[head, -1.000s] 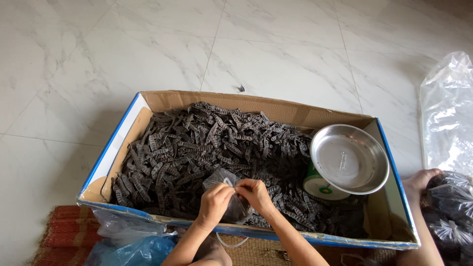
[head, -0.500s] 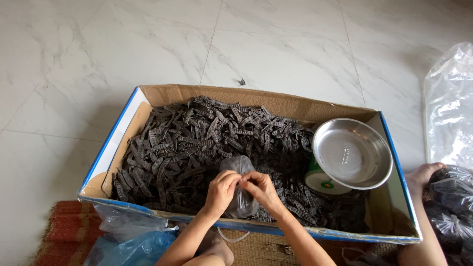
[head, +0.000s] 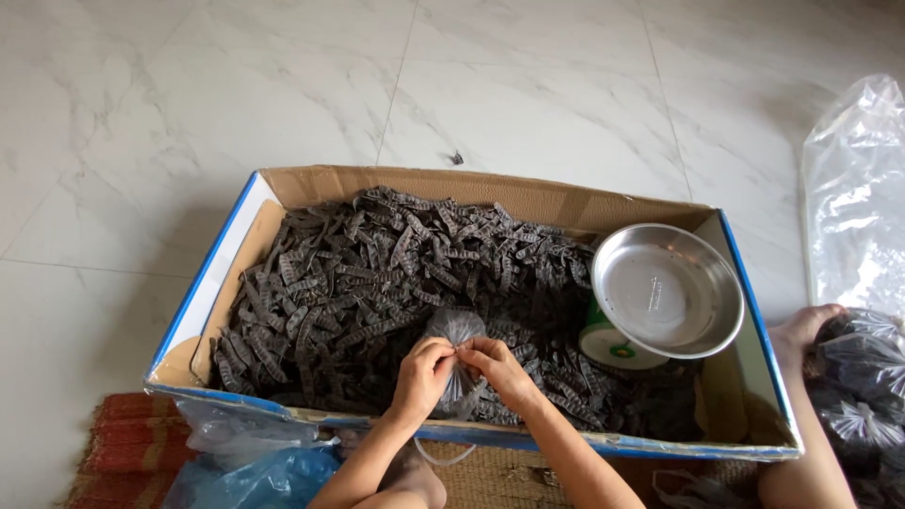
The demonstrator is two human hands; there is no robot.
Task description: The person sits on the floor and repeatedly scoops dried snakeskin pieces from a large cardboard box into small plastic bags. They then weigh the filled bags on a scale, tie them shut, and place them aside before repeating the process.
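My left hand and my right hand meet over the near side of an open cardboard box, both pinching the gathered neck of a small clear plastic bag that holds dark pods. The bag's bulging bottom hangs between my palms and is partly hidden by them. The box is heaped with several dark dried seed pods. At the box's right end a shiny metal bowl sits on top of a green and white can.
The box stands on a white marble tile floor. A large clear plastic bag lies at far right, with small tied bags of pods below it. A foot rests by the box's right wall. Blue plastic bags lie on a woven mat.
My hands and the small bag have lifted slightly and drawn together at its neck. The view has shifted a little, so the box sits lower in the frame.
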